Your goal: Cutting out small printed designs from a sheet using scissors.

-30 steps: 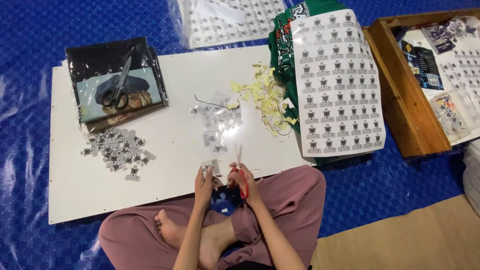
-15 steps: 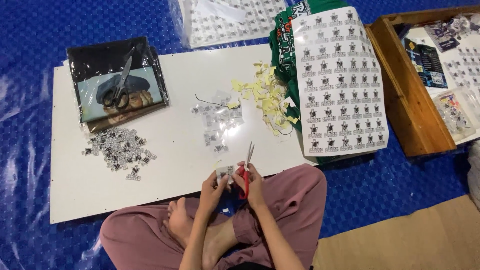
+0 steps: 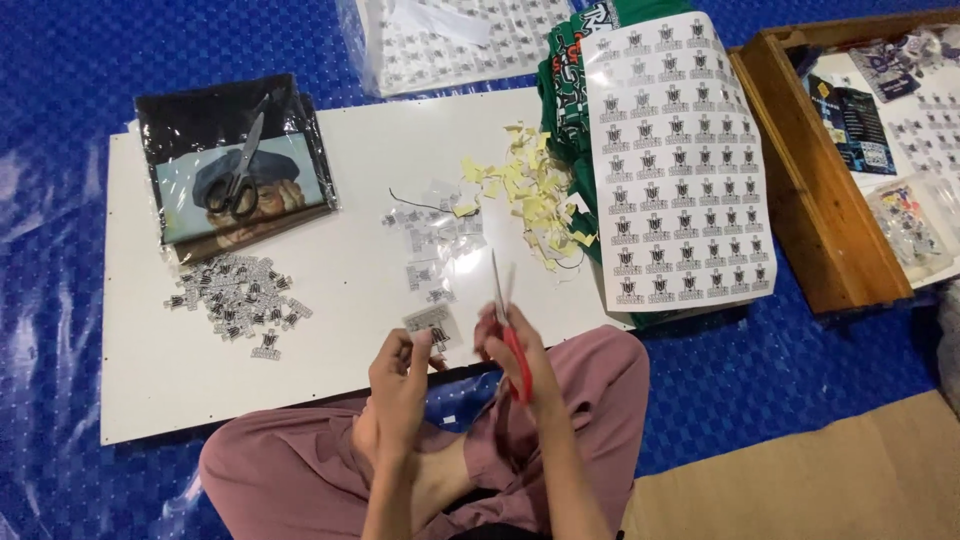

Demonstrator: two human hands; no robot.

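Observation:
My right hand grips red-handled scissors with the blades pointing away from me over the white board's near edge. My left hand pinches a small strip of printed stickers just left of the blades. A heap of cut-out stickers lies on the board to my left. Clear cut pieces and yellow backing scraps lie farther out on the board.
The white board rests on a blue tarp. A second pair of scissors lies on a bagged picture at the far left. A large sticker sheet covers green cloth at right. A wooden tray holds more sheets.
Both hands have shifted a little to the right along the board's edge, and the scissors now point more upright beside the sticker strip.

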